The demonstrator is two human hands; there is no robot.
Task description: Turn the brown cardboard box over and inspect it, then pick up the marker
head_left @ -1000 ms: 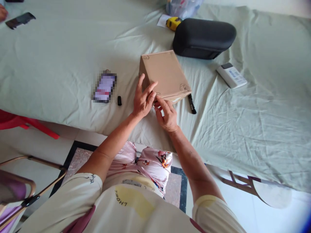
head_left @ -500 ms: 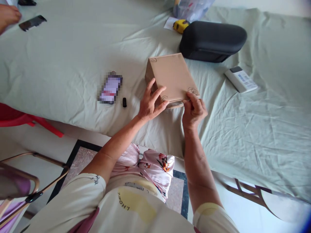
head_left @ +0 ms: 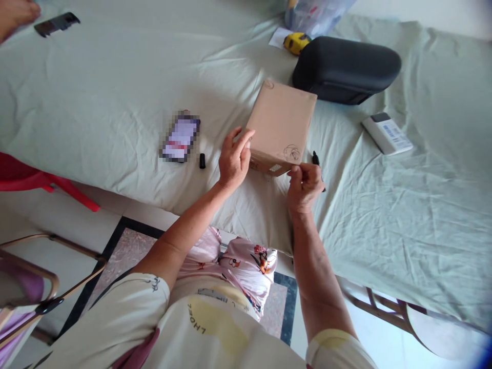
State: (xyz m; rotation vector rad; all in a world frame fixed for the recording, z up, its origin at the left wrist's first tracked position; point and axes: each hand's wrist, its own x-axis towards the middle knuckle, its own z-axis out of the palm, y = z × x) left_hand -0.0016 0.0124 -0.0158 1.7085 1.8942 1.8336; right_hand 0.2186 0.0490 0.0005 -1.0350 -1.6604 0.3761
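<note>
Resting on a pale green, wrinkled cloth cover (head_left: 423, 205), a brown, square-topped cardboard box (head_left: 282, 123) stood directly in front of the person. Looped black scribbles marked two opposite corners of its top: far left and near right. A small white label (head_left: 275, 167) was fixed to its near side.

The left hand (head_left: 234, 161) was held moderately wide, fingers bent, with a fingertip against the box's left edge near the front corner. The right hand (head_left: 305, 184) was narrow, thumb and index finger close together at the box's near right corner; whether cardboard was pinched between them could not be told.

A slim black marker pen (head_left: 315, 158) lay just right of the box, partly hidden by the right hand. A short black cylindrical cap (head_left: 202, 161) lay left of the box, and farther left lay a dark-framed rectangular phone (head_left: 180, 138) with a pixelated screen.

Beyond the box, toward the right, sat a rounded, elongated black case (head_left: 346, 69); a yellow and black tape measure (head_left: 297, 43) adjoined its left end. A flat white rectangular device (head_left: 387, 134) with a dark end and printed label was positioned well to the box's right.
</note>
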